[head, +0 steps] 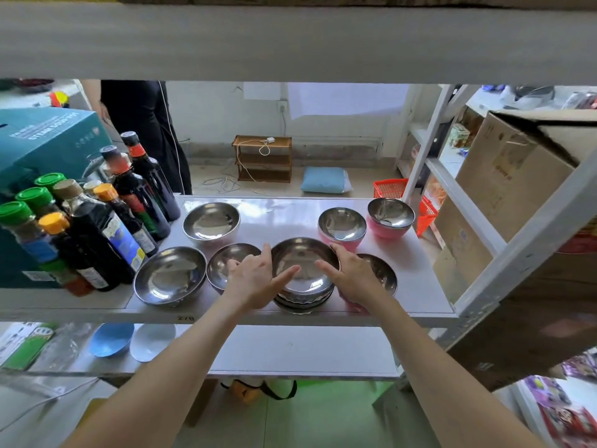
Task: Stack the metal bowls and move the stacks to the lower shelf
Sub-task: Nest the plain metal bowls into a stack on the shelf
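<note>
On the storeroom's middle shelf [284,218], the stack of metal bowls [303,270] sat at 6 o'clock, left hand [255,279] and right hand [352,276] clasping its rim with half-spread fingers [266,251]; light, stiff and slick, it was probably best lifted from underneath.

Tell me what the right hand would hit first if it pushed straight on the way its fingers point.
Most likely the pink-bottomed bowl just behind the right hand, whose fingers curl over the rim of the bowl stack. Depth is hard to judge.
</note>
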Demonstrator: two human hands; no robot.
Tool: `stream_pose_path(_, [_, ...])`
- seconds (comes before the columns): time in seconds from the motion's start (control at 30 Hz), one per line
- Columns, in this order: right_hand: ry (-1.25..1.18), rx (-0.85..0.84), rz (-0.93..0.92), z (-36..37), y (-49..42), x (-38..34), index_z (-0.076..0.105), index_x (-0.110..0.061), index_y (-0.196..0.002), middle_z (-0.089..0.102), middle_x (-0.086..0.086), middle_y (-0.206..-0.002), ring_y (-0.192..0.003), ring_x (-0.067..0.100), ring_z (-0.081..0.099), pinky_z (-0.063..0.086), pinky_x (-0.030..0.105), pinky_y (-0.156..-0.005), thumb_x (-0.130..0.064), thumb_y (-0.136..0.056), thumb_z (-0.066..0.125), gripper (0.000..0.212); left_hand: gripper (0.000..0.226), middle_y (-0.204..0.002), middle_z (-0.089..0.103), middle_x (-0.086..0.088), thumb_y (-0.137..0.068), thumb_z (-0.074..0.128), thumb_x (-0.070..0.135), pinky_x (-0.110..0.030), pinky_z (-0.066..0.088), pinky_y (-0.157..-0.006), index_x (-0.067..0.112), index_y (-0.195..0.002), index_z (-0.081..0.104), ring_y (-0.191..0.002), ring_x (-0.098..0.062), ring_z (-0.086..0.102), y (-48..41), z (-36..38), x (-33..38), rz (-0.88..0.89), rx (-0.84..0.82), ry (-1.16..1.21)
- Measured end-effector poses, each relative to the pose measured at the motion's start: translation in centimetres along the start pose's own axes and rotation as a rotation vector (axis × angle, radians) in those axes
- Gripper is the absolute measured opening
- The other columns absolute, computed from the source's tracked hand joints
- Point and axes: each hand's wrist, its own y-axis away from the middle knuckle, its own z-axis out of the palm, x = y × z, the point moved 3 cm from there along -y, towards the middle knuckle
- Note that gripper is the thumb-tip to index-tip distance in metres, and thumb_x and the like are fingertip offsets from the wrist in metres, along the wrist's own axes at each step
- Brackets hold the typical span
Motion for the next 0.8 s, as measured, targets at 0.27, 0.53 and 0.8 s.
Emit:
stream_pose_path(0.27, [0.213,-0.010,0.008,2.0,0.2,1.0,0.027,-0.014,-0.147,0.037,0.010,-0.152,-0.143,0.022,0.026,0.021,0.046,-0.114,-0.060,-0.091,0.040,0.074,0.107,-0.110,0.061,-0.006,-0.073,0.007,0.086,-0.050,0.035,-0.087,0.008,-0.144,0.028,-0.105,-0.026,0.054,-0.1,1.2,-0.4,0.008,0.036,-0.130])
stream_pose_path(0.53, [0.405,0.008,0.030,2.0,0.2,1.4,0.021,-0.017,-0.149,0.034,0.005,-0.154,-0.144,0.020,0.022,0.013,0.050,-0.115,-0.066,-0.088,0.033,0.080,0.110,-0.123,0.055,-0.010,-0.072,-0.004,0.083,-0.047,0.036,-0.084,0.008,-0.148,0.024,-0.110,-0.028,0.047,-0.5,1.1,0.1,0.012,0.099,-0.262])
stream_pose_path(0.8, [0.523,0.030,0.002,-0.2,0.5,-0.8,0.020,-0.015,-0.150,0.031,0.006,-0.155,-0.144,0.020,0.023,0.017,0.051,-0.114,-0.067,-0.088,0.034,0.082,0.104,-0.136,0.048,-0.009,-0.076,0.008,0.083,-0.051,0.036,-0.097,0.010,-0.150,0.019,-0.121,-0.028,0.045,0.8,0.0,-0.4,0.002,0.083,-0.257])
